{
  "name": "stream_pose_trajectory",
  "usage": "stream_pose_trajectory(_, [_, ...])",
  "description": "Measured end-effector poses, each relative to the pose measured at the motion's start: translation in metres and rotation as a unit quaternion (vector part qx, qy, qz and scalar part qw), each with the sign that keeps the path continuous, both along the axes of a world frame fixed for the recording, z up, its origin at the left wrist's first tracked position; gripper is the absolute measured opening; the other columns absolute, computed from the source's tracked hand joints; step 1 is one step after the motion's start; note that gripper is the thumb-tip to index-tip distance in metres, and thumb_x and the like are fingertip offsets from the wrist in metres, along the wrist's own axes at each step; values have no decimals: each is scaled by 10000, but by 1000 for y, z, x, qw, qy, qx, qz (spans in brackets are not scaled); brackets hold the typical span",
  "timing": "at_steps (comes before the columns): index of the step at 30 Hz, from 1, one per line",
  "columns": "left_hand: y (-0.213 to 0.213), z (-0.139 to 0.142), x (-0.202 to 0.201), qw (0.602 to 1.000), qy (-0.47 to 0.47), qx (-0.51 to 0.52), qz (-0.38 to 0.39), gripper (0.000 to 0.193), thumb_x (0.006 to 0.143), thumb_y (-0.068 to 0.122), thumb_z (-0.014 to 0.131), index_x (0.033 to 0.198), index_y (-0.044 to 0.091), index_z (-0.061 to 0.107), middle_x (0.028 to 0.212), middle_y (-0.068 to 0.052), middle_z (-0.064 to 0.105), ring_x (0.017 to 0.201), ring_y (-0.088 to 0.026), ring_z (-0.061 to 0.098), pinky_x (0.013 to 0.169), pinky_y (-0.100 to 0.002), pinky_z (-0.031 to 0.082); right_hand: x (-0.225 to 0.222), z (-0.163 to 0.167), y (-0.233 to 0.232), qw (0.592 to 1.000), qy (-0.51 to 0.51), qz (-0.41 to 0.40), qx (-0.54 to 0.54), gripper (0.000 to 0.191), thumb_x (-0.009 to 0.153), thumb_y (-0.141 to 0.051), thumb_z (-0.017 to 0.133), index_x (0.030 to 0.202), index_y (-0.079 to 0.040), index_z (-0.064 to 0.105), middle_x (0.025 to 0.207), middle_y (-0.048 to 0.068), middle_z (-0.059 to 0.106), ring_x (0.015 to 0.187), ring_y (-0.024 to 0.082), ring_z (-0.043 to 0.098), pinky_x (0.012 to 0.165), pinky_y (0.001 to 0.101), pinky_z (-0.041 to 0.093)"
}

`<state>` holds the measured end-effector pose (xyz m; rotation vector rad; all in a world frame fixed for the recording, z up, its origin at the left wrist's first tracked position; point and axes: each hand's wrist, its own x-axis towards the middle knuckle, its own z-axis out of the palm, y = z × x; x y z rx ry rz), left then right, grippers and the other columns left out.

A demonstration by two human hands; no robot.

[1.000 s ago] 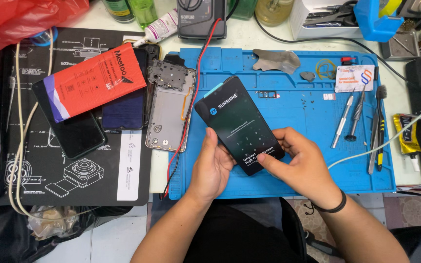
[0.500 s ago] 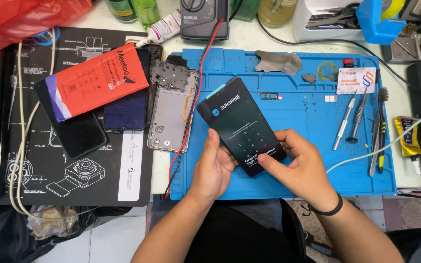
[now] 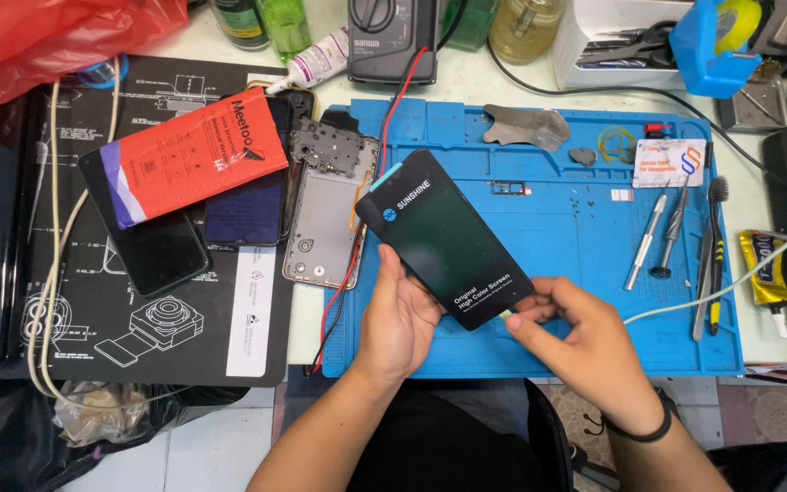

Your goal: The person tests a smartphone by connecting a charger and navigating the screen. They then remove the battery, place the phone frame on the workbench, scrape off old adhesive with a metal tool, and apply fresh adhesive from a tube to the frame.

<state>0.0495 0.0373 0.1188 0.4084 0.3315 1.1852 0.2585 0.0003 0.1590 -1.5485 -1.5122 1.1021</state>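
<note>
Over the blue work mat [image 3: 557, 237] I hold a black phone screen panel [image 3: 444, 239] with a printed protective film, tilted with its top end to the upper left. My left hand [image 3: 400, 319] supports the panel from below along its left edge. My right hand [image 3: 576, 342] pinches the panel's lower right corner, where a small pale green tab shows at my fingertips. A black band sits on my right wrist.
An opened phone frame [image 3: 325, 219] lies at the mat's left edge, with a red packet [image 3: 195, 159] and dark phones [image 3: 152, 251] on a black mat to the left. Screwdrivers [image 3: 658, 237], a brush, a glue tube [image 3: 762, 269], bottles and a meter [image 3: 393, 36] ring the mat.
The panel's face has gone from showing a lit pattern of dots to plain dark with print. My right hand has slid down to the lower right corner.
</note>
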Motion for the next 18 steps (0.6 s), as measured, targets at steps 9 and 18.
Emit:
stream_pose_trajectory(9, [-7,27,17,997,-25,-32,63,722,1058,554,282,1551,31,352,1485,-126,542,1384,-248,537,1199,-448,402,-10,14,-11,996,-65,-3,56,210,853,-138,771,998,13,758,822,92,762,751,147,706,686,268,536])
stream_pose_trajectory(18, [0,44,31,985,-154,35,-62,1001,996,781,208,1515,-44,433,1429,-287,576,1270,-426,623,1116,-569,501,-20,19,-24,990,-73,-6,122,136,858,-128,748,947,-25,751,826,68,749,725,172,716,657,281,530])
